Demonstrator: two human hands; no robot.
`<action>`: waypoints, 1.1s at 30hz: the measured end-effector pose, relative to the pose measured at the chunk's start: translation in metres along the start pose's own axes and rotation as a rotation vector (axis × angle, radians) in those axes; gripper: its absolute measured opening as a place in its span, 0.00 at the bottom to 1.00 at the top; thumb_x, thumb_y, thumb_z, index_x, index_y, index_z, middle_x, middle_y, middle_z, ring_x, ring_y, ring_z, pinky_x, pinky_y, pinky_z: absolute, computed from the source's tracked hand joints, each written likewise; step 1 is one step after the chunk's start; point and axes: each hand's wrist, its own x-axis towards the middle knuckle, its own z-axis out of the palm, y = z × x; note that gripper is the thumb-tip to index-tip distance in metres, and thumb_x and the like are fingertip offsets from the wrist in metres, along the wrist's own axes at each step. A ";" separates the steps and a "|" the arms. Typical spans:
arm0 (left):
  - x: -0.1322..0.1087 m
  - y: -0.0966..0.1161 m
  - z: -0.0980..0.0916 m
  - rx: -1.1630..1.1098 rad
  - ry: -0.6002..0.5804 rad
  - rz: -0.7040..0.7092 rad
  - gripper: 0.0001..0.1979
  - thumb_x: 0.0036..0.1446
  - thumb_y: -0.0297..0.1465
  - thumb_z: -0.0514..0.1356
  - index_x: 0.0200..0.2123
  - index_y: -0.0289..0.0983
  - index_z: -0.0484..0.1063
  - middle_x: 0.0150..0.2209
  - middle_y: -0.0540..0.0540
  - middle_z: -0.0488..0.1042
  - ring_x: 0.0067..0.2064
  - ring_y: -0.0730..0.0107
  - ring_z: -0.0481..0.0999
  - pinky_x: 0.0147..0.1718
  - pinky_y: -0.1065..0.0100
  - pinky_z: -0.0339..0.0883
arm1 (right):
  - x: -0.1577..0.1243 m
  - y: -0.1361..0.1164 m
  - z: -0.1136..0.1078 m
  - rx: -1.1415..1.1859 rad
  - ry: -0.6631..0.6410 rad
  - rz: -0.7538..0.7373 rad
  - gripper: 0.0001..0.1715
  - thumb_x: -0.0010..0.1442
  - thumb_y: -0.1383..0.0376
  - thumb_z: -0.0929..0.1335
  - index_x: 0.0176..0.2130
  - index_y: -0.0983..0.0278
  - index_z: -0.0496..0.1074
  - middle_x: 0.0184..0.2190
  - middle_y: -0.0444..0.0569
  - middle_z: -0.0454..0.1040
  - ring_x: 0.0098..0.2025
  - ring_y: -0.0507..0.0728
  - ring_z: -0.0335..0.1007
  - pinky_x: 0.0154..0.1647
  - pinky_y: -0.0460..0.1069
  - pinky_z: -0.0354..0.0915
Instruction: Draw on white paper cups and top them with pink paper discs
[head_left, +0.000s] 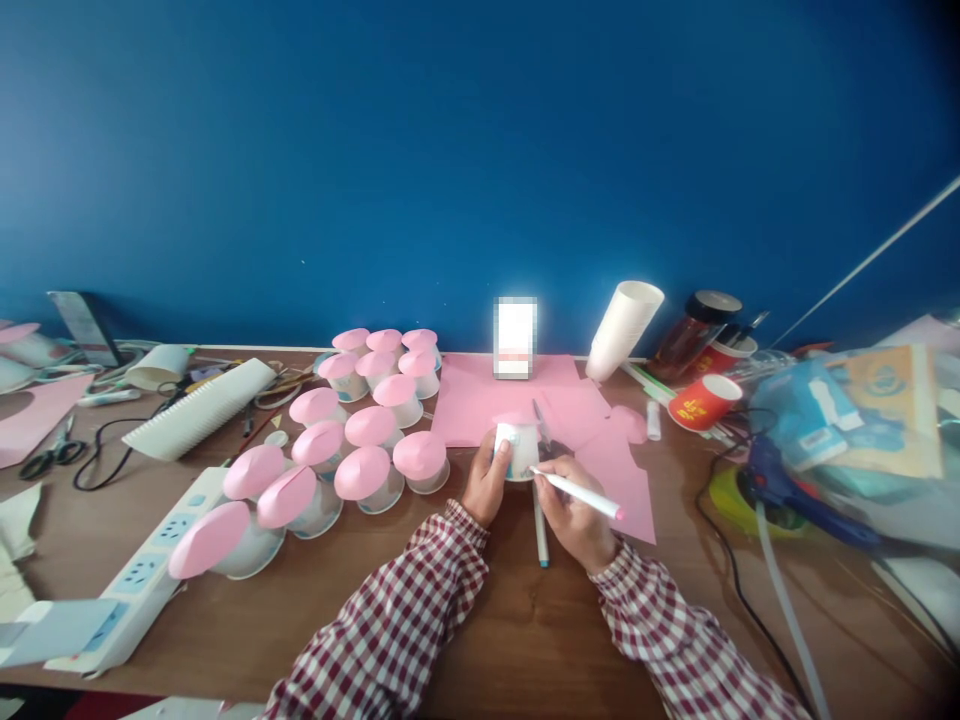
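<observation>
My left hand (pixel 487 480) is closed around the left side of a white paper cup (pixel 521 455), which stands upside down in front of me. My right hand (pixel 577 510) grips a white marker (pixel 585 492) with a pink end, its tip at the lower right of the cup's wall. Under the right hand a second white marker (pixel 541 530) with a teal end lies on the table. Behind the cup is a sheet of pink paper (pixel 472 400), and scissors (pixel 541 420) rest on it, partly hidden by the cup.
To the left stand several upturned cups topped with pink paper discs (pixel 362 472). A power strip (pixel 142 570) and a cup stack (pixel 199 410) lie further left. Another cup stack (pixel 624 330) leans at the back, near a red cup (pixel 705 402). A blue glue gun (pixel 802 500) lies right.
</observation>
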 end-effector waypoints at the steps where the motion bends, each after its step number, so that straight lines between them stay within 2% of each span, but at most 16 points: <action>1: 0.000 0.001 0.000 0.006 -0.007 -0.001 0.22 0.61 0.44 0.51 0.50 0.35 0.68 0.46 0.42 0.73 0.45 0.62 0.71 0.47 0.63 0.64 | 0.001 -0.002 0.000 0.003 -0.004 -0.009 0.04 0.61 0.69 0.64 0.38 0.63 0.68 0.31 0.47 0.70 0.34 0.54 0.70 0.37 0.49 0.68; 8: -0.002 0.003 0.001 -0.010 0.000 -0.004 0.20 0.59 0.44 0.54 0.48 0.36 0.70 0.42 0.44 0.74 0.43 0.63 0.71 0.45 0.64 0.64 | 0.000 -0.005 0.001 0.019 0.003 0.009 0.02 0.60 0.67 0.64 0.36 0.62 0.66 0.31 0.48 0.69 0.34 0.55 0.69 0.36 0.51 0.69; 14: 0.003 0.000 0.007 -0.396 0.021 -0.159 0.21 0.58 0.46 0.55 0.44 0.34 0.71 0.40 0.42 0.76 0.40 0.62 0.75 0.42 0.61 0.68 | -0.010 0.006 0.006 0.193 0.167 0.208 0.05 0.62 0.63 0.64 0.40 0.62 0.64 0.30 0.46 0.68 0.27 0.52 0.66 0.24 0.46 0.67; 17: 0.004 0.000 0.008 -0.509 0.047 -0.225 0.23 0.56 0.46 0.57 0.43 0.32 0.71 0.40 0.41 0.76 0.40 0.62 0.76 0.42 0.60 0.69 | -0.011 0.009 0.007 0.265 0.182 0.269 0.07 0.62 0.62 0.65 0.41 0.61 0.63 0.30 0.45 0.68 0.25 0.51 0.66 0.23 0.46 0.67; 20: 0.004 0.002 0.008 -0.545 0.062 -0.254 0.26 0.54 0.49 0.59 0.44 0.31 0.70 0.39 0.40 0.76 0.39 0.62 0.76 0.41 0.60 0.68 | -0.010 0.007 0.006 0.254 0.146 0.249 0.07 0.61 0.63 0.66 0.40 0.62 0.65 0.30 0.45 0.69 0.25 0.50 0.66 0.25 0.46 0.67; 24: 0.004 0.006 0.008 -0.533 0.046 -0.236 0.23 0.51 0.46 0.62 0.41 0.32 0.71 0.36 0.44 0.75 0.36 0.67 0.74 0.39 0.64 0.68 | -0.007 0.002 0.003 0.206 0.127 0.205 0.07 0.61 0.64 0.66 0.41 0.62 0.67 0.30 0.46 0.70 0.27 0.51 0.67 0.27 0.47 0.68; 29: 0.003 0.006 0.008 -0.521 0.027 -0.222 0.20 0.54 0.44 0.61 0.41 0.34 0.71 0.34 0.46 0.74 0.35 0.70 0.73 0.38 0.67 0.67 | -0.007 0.003 0.003 0.179 0.114 0.199 0.07 0.62 0.62 0.65 0.40 0.63 0.69 0.29 0.46 0.70 0.27 0.52 0.67 0.28 0.48 0.68; 33: 0.003 0.005 0.008 -0.498 0.009 -0.226 0.20 0.56 0.44 0.58 0.44 0.34 0.69 0.38 0.44 0.75 0.38 0.66 0.74 0.39 0.65 0.67 | -0.008 0.004 0.002 0.145 0.103 0.193 0.06 0.63 0.63 0.64 0.40 0.63 0.68 0.28 0.46 0.70 0.26 0.52 0.67 0.27 0.47 0.67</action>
